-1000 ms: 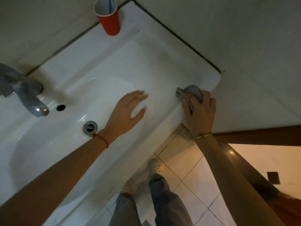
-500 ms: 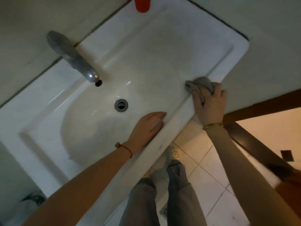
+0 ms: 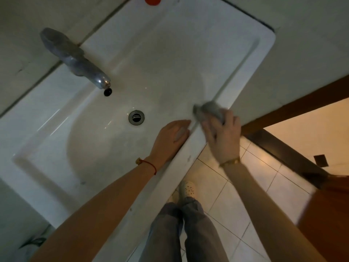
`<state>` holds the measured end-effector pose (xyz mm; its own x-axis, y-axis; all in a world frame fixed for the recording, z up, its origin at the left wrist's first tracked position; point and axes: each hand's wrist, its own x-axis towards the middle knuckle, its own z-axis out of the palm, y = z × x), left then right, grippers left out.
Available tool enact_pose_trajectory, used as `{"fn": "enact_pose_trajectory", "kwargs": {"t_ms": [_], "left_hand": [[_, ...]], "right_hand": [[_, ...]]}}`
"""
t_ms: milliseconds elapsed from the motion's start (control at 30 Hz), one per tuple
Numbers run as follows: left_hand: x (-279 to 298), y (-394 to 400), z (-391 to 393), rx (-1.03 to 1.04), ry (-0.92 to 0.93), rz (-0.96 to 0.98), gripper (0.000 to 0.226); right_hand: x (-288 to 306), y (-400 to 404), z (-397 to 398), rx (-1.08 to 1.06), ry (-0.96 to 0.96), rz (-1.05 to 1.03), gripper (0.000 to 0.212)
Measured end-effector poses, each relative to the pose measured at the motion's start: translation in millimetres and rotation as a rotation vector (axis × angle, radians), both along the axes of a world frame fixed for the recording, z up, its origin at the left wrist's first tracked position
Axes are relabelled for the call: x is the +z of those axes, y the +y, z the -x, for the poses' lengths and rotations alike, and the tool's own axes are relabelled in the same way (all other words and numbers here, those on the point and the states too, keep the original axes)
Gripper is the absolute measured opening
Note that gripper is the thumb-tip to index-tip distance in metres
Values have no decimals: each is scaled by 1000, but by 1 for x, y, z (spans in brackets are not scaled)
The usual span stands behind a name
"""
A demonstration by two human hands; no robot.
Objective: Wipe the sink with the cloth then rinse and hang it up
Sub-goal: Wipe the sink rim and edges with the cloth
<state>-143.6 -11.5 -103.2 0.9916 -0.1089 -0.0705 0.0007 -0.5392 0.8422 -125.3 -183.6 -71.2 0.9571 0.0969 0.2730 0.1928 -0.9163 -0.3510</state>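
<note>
- Right hand (image 3: pixel 221 137) reaches forward from the lower right, its forearm stretched out over the pale tiled floor (image 3: pixel 251 188), fingers curled over a small crumpled grey cloth (image 3: pixel 208 110) and pressing it down; a thin gold bracelet (image 3: pixel 229 162) circles the wrist
- Left hand (image 3: pixel 170 139) comes in from the lower left, its forearm crossing the front rim of the sink, and rests palm down with fingers straight and close together on the inner front edge of the basin, just beside the right hand; a red string bracelet (image 3: pixel 150 163) sits at the wrist
- Crumpled grey cloth is bunched into a small wad, mostly hidden beneath the right fingers, with one end poking out towards the basin; it lies on the front right part of the sink's rim, near the right corner, and looks slightly blurred
- White rectangular ceramic sink (image 3: pixel 188 44) has a rounded basin with a round metal drain (image 3: pixel 136 117) in the middle and a silver metal tap (image 3: pixel 79 61) reaching over it from the back left
- Red cup (image 3: pixel 152 0) shows only its lower edge at the top of the view, on the back ledge
- Grey trouser legs (image 3: pixel 181 227) and a pale perforated shoe (image 3: pixel 187 187) stand on the tiles below the sink's front edge
</note>
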Motion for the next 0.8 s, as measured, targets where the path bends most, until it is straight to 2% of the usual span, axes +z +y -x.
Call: {"fn": "enact_pose_trajectory", "kwargs": {"t_ms": [100,167,233,333,400,467,567,633,667,800], "left_hand": [[-6,3,-2,-11,11,-12,38],[-6,2,-1,-1,23,-8,40],[-1,0,0,8,27,8,35],[1,-1,2,27,-3,7,35],[1,-2,2,31,-7,7,35],[0,-2,2,24,-7,-15,34],[2,0,2,28,16,25,41],[3,-1,3,28,38,43,47],[4,-2,2,27,41,11,44],[2,-2,2,50,21,-26,35]], "right_hand": [[-5,14,66,227,44,-13,34],[-6,8,67,304,17,21,34],[-7,-6,30,240,-45,64,30],[-3,-27,-54,-25,-43,43,35],[0,-27,-69,-98,-35,19,38],[-1,-14,-35,-15,-29,20,35],[-9,0,43,242,27,-4,35],[-9,-10,41,332,8,43,35],[-8,-17,20,309,-22,62,33],[-2,-43,-87,-13,-36,17,36]]}}
